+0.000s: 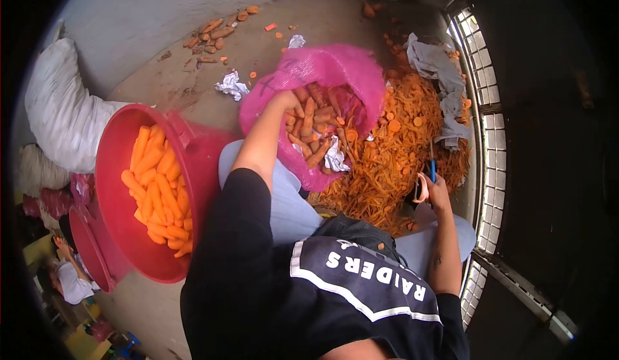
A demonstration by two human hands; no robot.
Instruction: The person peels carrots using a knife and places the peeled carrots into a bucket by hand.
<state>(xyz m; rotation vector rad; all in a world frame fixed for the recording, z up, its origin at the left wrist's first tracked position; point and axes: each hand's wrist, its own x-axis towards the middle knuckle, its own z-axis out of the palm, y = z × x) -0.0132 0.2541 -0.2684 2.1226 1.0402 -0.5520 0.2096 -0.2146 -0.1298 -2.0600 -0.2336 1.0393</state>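
My left hand (pixel 291 103) reaches over the near left rim of a pink mesh sack (pixel 348 63). Its fingers bend down among unpeeled carrots (pixel 308 118); part of them is hidden, and whether they grip a carrot is unclear. My right hand (pixel 440 195) is closed around a slim blue-handled knife (pixel 432 168), its thin blade pointing away from me. Something pale and curved shows beside my thumb. Below and around that hand spreads a heap of orange carrot peelings (pixel 387 160) with cut carrot ends, touching the sack's right side.
A red tub (pixel 106 160) at my left holds peeled carrots (pixel 161 189). White sacks (pixel 71 108) lean by the wall. Loose carrots (pixel 216 32) and crumpled paper (pixel 232 85) lie on the floor. A grated wall opening (pixel 490 166) borders the right; another person (pixel 72 279) is at lower left.
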